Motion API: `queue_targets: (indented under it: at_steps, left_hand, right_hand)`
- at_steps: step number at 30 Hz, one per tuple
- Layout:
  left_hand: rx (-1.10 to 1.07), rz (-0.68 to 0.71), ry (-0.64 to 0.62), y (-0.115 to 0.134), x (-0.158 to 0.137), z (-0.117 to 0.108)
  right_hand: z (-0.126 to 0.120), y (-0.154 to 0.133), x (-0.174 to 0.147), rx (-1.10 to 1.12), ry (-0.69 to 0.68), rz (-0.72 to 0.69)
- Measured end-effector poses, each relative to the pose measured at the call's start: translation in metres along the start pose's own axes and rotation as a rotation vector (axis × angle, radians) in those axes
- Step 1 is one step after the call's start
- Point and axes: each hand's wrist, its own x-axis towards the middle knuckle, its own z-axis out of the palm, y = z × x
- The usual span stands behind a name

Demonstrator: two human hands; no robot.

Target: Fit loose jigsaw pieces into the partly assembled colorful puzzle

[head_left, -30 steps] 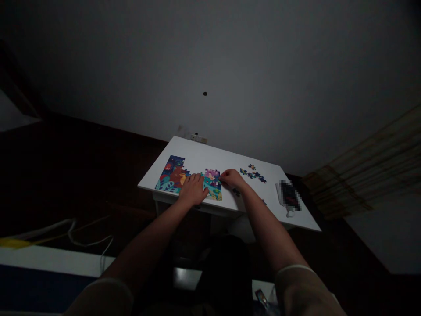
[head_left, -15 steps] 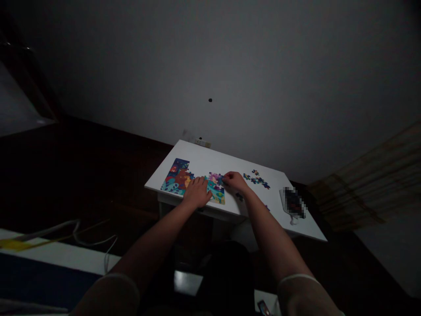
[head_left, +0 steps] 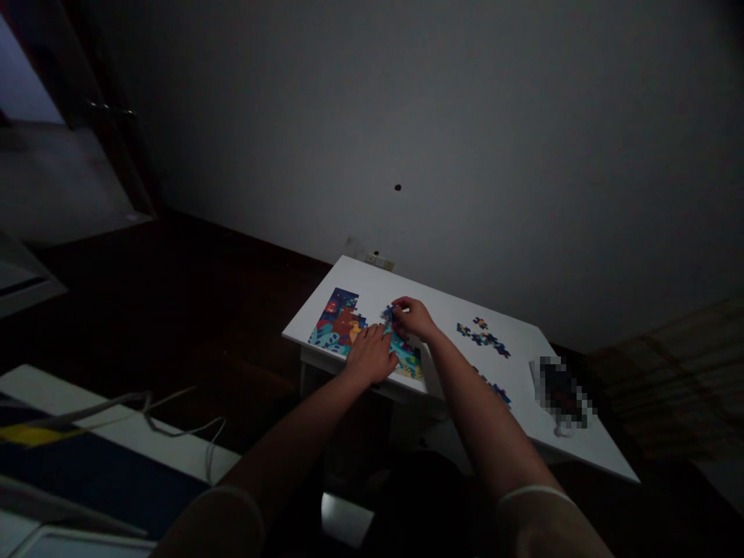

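While a person reached over a white table [head_left: 372, 288], the jigsaw [head_left: 334, 316] lay flat at eight o'clock from the right hand [head_left: 415, 318], built up at both ends, with its upper middle vacant; it looked perhaps half made, though the hands hid part of it. Not joined on were loose pieces [head_left: 488, 339] at three o'clock from that hand and more pieces [head_left: 498, 393] at four, beyond the right forearm [head_left: 473, 407]. The left hand [head_left: 372, 355] rested open, palm down across the jigsaw's middle. The right was closed in a pinch, apparently gripping a blue piece [head_left: 387, 312] at the jigsaw's upper edge
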Motion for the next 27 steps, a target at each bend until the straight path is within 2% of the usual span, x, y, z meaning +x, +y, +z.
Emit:
queue_targets:
  at_steps: [6,9,15,27]
  left_hand:
    - [-0.036,0.009,-0.002,0.0,-0.001,0.0]
    - [-0.052,0.007,0.015,-0.001,-0.001,0.002]
    - [-0.061,0.018,0.033,-0.001,-0.001,0.004]
    - [-0.092,0.018,0.056,-0.001,-0.001,0.006]
  right_hand:
    - [0.038,-0.03,0.022,0.064,-0.037,0.062]
    - [0.049,-0.037,0.028,0.025,-0.083,0.033]
    - [0.056,-0.04,0.047,-0.105,-0.179,-0.117]
    - [0.065,-0.041,0.081,-0.209,-0.163,-0.142]
